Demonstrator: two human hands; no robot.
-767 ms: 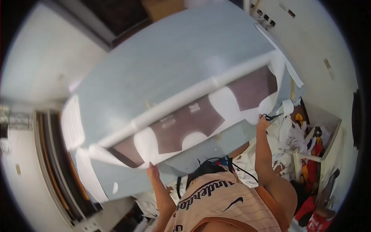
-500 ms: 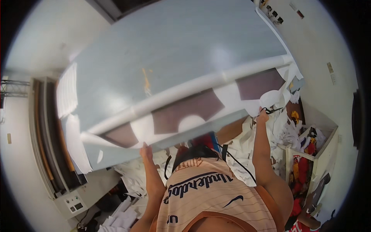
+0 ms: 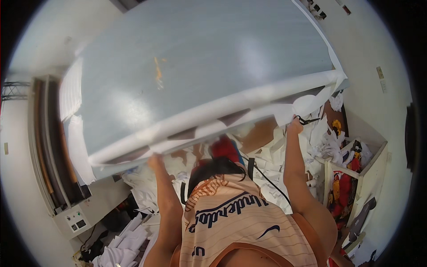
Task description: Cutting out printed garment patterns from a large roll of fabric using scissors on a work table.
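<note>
A long white sheet of paper [image 3: 258, 94] lies along the near edge of a blue-grey table [image 3: 195, 49], its far side curled into a roll and its near side showing dark maroon shapes [image 3: 234, 116]. The person's left hand [image 3: 155, 161] is at the paper's near edge, left of the middle; blur hides whether the fingers close on it. The right hand [image 3: 295, 126] grips black scissors [image 3: 307, 120] by the loops, beside the sheet's right part, blades pointing right. Dark slanted lettering runs across the person's pale striped shirt [image 3: 222, 236], with more letters lower down and a curved dark mark at one side. White scraps [image 3: 271, 178] pile up below the table. On the right, a bin [image 3: 374, 155] holds red and yellow cloth [image 3: 341, 196]. On the left, a white machine carries a small control panel [image 3: 79, 222].
</note>
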